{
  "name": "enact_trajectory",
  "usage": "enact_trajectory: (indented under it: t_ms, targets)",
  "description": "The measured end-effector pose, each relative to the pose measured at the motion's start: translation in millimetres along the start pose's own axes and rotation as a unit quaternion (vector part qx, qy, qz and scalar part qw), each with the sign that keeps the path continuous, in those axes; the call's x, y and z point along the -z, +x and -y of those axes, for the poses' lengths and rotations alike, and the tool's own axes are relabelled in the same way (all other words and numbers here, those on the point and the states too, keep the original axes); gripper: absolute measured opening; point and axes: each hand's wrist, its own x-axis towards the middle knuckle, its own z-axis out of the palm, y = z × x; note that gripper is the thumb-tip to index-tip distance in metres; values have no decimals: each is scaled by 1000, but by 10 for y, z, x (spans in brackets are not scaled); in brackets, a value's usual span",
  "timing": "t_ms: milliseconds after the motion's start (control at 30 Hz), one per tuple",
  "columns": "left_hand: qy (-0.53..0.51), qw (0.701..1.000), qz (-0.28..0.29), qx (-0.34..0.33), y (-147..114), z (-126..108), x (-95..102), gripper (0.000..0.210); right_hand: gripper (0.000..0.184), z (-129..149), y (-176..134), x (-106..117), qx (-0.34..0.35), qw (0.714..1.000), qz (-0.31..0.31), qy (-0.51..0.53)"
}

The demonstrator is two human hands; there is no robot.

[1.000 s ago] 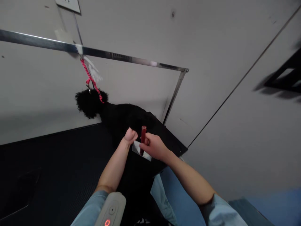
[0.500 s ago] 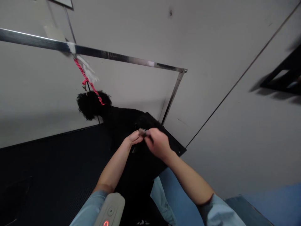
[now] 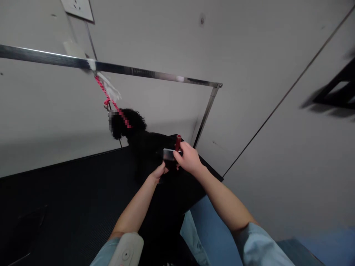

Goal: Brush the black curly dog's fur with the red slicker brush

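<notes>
Scene: I see a black dog (image 3: 144, 142) standing on a dark table (image 3: 69, 192), tied by a pink leash (image 3: 111, 99) to the metal bar (image 3: 138, 70) overhead.
Right hand: my right hand (image 3: 190, 160) is closed around the red handle of a brush (image 3: 173, 151); the fingers wrap the grip fully.
Left hand: my left hand (image 3: 159, 173) lies on the dog's coat just below the brush head, near the table's far right corner. The fingers curl loosely; I cannot tell whether they pinch any fur.
Brush position: the brush head sits against or just above the dog's rear back, touching or nearly touching the coat; the dark fur hides the exact contact.
Brush axis: the handle stands close to upright, its red end pointing up toward the bar. The flat metal head lies crosswise to the handle and extends left, toward the dog's head.
Progress: I judge the brushing to be under way at the rear of the body. The coat is uniformly black, so I cannot tell which areas are finished. The head and neck, at the leash end, lie well apart from both hands.
Other: a pale device (image 3: 126, 251) sits at the lower edge of the view.
</notes>
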Motion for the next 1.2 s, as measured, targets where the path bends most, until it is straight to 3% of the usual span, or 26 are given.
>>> enact_trajectory:
  t_ms: [67,167,200,300,333,433,467,567,600,700,733,833,867,933,1000,1067,1133,1200]
  targets:
    - [-18,999,-47,-2,-87,109,38,37,15,-17,-71,-39,5,999,-13,34]
    - [-50,992,-110,-35,-244,223,73,37,12,-48,-217,-110,-4,992,79,99]
    - [-57,992,-107,-45,-301,240,68,39,12,-60,-270,-125,-31,991,66,108]
    - [-77,994,-56,-51,-472,241,-11,49,16,-64,-438,-134,-114,983,-91,115]
    - [-83,994,-46,-48,-524,232,-56,52,16,-49,-494,-132,-108,980,-98,134]
    - [-109,990,-65,-55,-656,206,-217,62,10,15,-638,-145,-52,971,21,232]
    - [-118,988,-76,-68,-693,200,-271,64,10,32,-670,-152,-56,966,29,251]
    - [-139,980,-81,-119,-797,183,-410,66,15,65,-725,-171,-107,955,-92,260]
    - [-144,978,-78,-130,-833,176,-445,66,16,78,-734,-180,-98,952,-96,272]
    - [-166,973,-78,-137,-948,168,-510,70,15,142,-752,-229,-33,937,26,347]
    - [-175,971,-85,-138,-989,174,-517,68,15,165,-757,-254,-40,930,39,363]
    - [-188,962,-116,-164,-1099,238,-507,57,17,196,-780,-334,-109,926,-70,353]
    - [-182,958,-137,-175,-1128,276,-497,53,17,189,-788,-361,-103,927,-77,352]
    - [-143,949,-209,-189,-1169,370,-473,46,16,143,-792,-412,-64,924,-14,377]
    - [-61,933,-294,-198,-1192,471,-448,38,15,66,-769,-451,-80,906,11,416]
    - [31,919,-334,-208,-1208,560,-417,35,18,-4,-728,-473,-155,889,-100,419]
    - [99,920,-318,-205,-1232,633,-369,39,18,-34,-694,-493,-185,877,-202,396]
    - [144,927,-291,-185,-1273,696,-285,42,16,-45,-676,-528,-152,888,-159,405]
